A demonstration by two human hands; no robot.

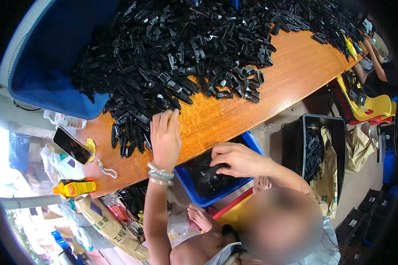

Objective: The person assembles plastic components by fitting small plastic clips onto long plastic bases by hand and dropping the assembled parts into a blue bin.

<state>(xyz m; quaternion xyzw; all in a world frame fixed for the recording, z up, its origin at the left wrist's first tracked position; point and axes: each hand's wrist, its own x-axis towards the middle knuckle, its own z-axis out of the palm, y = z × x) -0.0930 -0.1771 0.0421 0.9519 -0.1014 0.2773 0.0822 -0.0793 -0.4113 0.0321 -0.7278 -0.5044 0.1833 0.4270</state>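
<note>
A large heap of black plastic clip-like parts covers the far side of the wooden table. At the heap's near edge is my left hand, back up, fingers stretched toward the parts. I see nothing held in it; its palm side is hidden. My right hand is over a blue bin below the table's edge. Its fingers are curled around a blurred black plastic part, partly covered by the hand. More black parts lie inside the bin.
A phone, a beaded bracelet and a yellow bottle lie at the table's left end. A big blue tub tips toward the heap. On the right stand a black crate and a yellow chair; another person's arm shows beyond.
</note>
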